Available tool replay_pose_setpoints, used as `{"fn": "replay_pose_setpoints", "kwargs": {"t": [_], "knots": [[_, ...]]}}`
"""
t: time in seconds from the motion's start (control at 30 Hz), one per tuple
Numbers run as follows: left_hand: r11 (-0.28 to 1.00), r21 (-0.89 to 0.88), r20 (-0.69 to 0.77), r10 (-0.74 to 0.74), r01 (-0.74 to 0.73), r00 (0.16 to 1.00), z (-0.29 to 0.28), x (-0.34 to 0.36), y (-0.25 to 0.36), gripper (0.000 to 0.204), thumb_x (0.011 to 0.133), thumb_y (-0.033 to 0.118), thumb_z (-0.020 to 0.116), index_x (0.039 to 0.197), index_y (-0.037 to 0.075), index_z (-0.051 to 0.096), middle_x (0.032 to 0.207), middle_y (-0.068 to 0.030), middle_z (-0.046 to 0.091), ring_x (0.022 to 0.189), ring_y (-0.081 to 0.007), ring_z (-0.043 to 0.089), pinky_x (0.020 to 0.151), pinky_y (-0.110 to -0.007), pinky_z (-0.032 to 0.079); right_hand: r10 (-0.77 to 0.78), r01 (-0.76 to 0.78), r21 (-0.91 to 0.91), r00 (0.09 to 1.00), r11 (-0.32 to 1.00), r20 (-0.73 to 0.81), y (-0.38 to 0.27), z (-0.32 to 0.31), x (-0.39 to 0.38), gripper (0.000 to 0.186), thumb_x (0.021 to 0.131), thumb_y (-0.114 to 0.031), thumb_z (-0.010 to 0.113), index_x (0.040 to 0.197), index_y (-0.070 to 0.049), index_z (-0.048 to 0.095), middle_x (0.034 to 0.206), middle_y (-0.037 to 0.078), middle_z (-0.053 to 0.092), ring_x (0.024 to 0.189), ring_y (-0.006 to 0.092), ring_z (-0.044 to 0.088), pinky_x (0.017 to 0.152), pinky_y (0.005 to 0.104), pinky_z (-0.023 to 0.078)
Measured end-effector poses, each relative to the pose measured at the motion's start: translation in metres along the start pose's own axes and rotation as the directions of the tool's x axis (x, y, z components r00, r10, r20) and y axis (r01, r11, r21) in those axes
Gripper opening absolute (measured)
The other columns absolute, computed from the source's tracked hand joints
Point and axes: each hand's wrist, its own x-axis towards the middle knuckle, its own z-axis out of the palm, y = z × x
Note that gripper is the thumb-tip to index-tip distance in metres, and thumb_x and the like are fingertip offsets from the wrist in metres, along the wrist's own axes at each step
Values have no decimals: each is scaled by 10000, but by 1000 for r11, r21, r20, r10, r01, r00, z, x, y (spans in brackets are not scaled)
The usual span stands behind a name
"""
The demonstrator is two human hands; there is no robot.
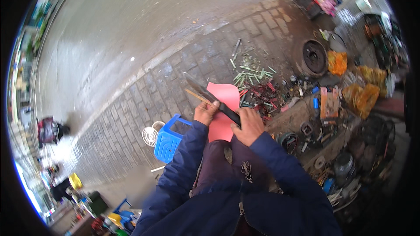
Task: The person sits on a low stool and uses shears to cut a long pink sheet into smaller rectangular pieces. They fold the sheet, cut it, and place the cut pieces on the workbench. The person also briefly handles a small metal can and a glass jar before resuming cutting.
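Knife and thin stick were held close together above a pink sheet at the person's knees. The right hand clenched the black handle; the left hand pinched the stick. Diagonally, the blade pointed forward-left.

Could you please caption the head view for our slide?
Left hand holding a thin stick, right hand gripping a black-handled knife, over a pink sheet.

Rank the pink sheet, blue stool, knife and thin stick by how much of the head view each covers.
1. Pink sheet and blue stool: too alike to rank
2. Knife, long but narrow
3. Thin stick, partly hidden by the left hand
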Motion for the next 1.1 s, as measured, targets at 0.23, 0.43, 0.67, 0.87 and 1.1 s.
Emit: {"fn": "replay_pose_setpoints", "kwargs": {"t": [0.23, 0.43, 0.67, 0.87, 1.1], "knots": [[994, -108, -149, 5, -21, 989, -36, 6, -59, 286, 975, 181, 740, 1174, -17, 689, 1058, -42, 727, 939, -108, 656, 856, -285, 533, 138, -168, 121, 965, 978, 225, 39, 142, 19, 394, 874, -182, 708, 1151, -15, 482, 1093, 247, 561, 954, 496, 614, 792, 564, 502], [1000, -13, -90, 7, -8, 996, -82, 43, -148, 322, 985, 147, 713, 1240, -43, 660, 1094, -55, 724, 962, -98, 655, 845, -296, 550, 133, -176, 162, 961, 971, 244, 109, 233, 17, 347, 868, -183, 739, 1060, 41, 558, 1044, 254, 573, 994, 473, 589, 832, 508, 482], [905, -420, -257, -45, -69, 965, -110, 68, -232, 324, 985, 88, 687, 1276, -47, 637, 1144, -106, 726, 976, -153, 694, 881, -319, 573, 39, -72, 277, 992, 958, 122, 153, 317, 24, 363, 852, -105, 774, 1146, 33, 612, 981, 109, 648, 881, 244, 649, 835, 374, 521], [892, -424, -322, 10, -153, 947, -127, 43, -258, 329, 986, 83, 683, 1285, -45, 628, 1175, -117, 714, 998, -164, 694, 889, -330, 580, 180, -444, 552, 866, 705, 467, 153, 317, 6, 184, 923, -111, 746, 1022, -42, 607, 766, -25, 585, 554, 46, 522, 472, 220, 440], [779, -602, -287, -4, -177, 958, -85, -59, -266, 348, 954, 80, 717, 1269, -32, 620, 1153, -123, 718, 1005, -201, 701, 904, -360, 574, -16, -350, 603, 857, 717, 516, 117, 261, -39, 168, 924, -99, 729, 960, -51, 571, 712, -16, 564, 486, 55, 489, 436, 226, 405]]}}
